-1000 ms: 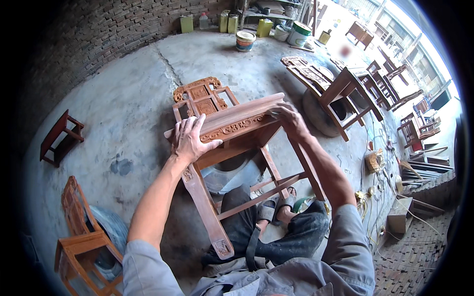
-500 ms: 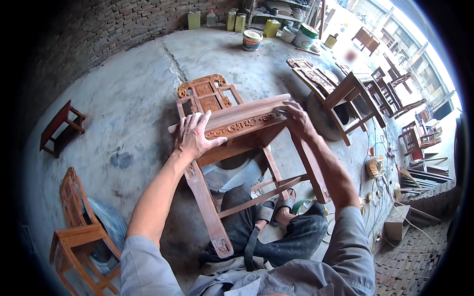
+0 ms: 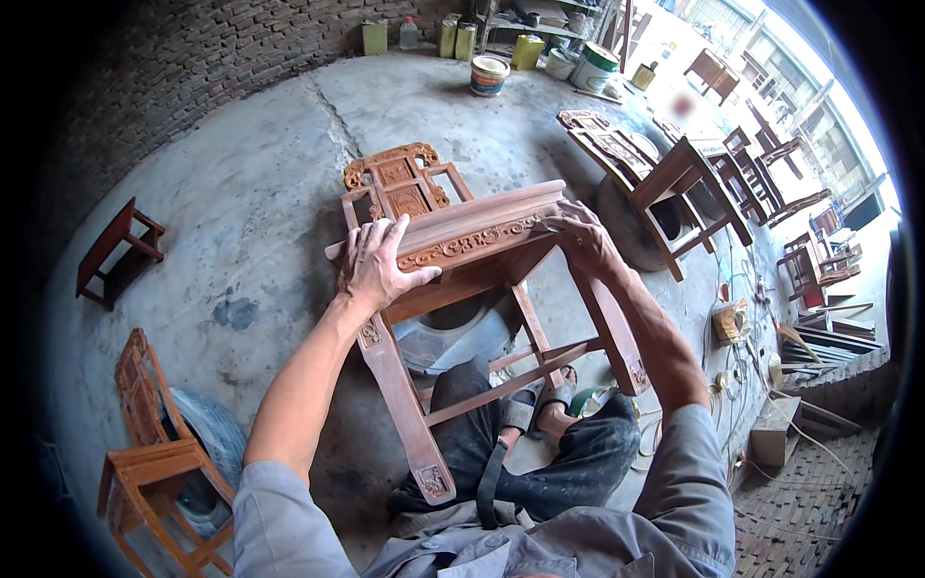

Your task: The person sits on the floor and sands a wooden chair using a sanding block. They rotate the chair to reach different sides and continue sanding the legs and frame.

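Note:
A carved wooden chair [image 3: 472, 214] lies tipped back in front of me, its front legs pointing toward my lap and its carved backrest [image 3: 400, 178] on the far side. My left hand [image 3: 374, 265] grips the left end of the seat's front edge, fingers over the top and thumb against the carved apron [image 3: 472, 243]. At the apron's right end, my right hand [image 3: 583, 236] presses with bent, closed fingers. Whatever lies under those fingertips is too small to make out. One front leg [image 3: 409, 414] reaches down to my thigh.
Beneath the chair is a tire [image 3: 453, 337]. A small stool [image 3: 120, 252] and another chair [image 3: 159, 462] stand at the left. More chairs [image 3: 674, 193] are at the right, near loose cables [image 3: 742, 385]. Paint buckets [image 3: 489, 75] and cans line the back wall.
My right hand has slid down slightly from the seat's top edge onto the carved apron's right end. My left hand keeps its place, and the chair looks unmoved.

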Available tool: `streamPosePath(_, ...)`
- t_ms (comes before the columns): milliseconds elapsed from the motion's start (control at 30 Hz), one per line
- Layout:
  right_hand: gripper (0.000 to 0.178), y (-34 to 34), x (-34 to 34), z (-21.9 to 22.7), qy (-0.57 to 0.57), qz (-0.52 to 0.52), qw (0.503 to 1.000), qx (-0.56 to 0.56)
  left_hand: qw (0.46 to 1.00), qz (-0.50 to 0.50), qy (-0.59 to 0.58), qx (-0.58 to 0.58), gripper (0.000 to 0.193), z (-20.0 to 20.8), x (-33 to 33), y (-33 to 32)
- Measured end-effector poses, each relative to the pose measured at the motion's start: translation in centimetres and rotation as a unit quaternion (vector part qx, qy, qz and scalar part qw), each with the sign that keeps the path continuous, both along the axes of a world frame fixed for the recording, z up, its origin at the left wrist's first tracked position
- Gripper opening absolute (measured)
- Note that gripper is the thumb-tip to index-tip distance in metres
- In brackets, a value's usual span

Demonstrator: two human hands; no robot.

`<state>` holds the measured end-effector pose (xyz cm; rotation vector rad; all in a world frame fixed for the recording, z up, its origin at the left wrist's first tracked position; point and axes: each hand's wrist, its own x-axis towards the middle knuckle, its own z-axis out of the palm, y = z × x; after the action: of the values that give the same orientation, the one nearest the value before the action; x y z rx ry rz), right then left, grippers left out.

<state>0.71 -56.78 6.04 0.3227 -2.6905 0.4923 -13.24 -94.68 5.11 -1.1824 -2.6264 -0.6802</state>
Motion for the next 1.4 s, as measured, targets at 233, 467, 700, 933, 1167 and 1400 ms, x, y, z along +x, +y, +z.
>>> streamPosePath(233,0.034,-4.4,-2.5,0.8,0.009,0.026,0.999,-0.047,1.0,0.001,0.003,0.004,0.104,-0.1,0.0,-0.3)
streamPosePath(467,0.031,-6.7,-2.6,1.0,-0.014,0.052,0.993,-0.107,0.999,-0.004,-0.039,-0.01,0.105,0.4,0.0,-0.1)
streamPosePath(700,0.038,-2.7,-2.0,0.7,0.022,0.044,0.999,-0.02,1.0,0.003,0.019,0.005,0.106,-0.5,-0.2,-0.1)
streamPosePath(933,0.052,-1.9,-0.5,0.9,0.02,0.01,1.0,0.001,1.0,-0.002,0.012,0.01,0.104,-0.1,-0.1,-0.1)
streamPosePath(1167,0.06,-3.2,-1.0,-0.1,-0.008,0.049,0.999,-0.015,1.0,0.0,-0.005,0.007,0.103,0.3,0.1,-0.1)
streamPosePath(1400,0.044,-4.5,-0.2,0.2,0.0,-0.006,0.998,-0.057,1.0,0.005,-0.001,0.0,0.107,-0.3,-0.1,0.0)
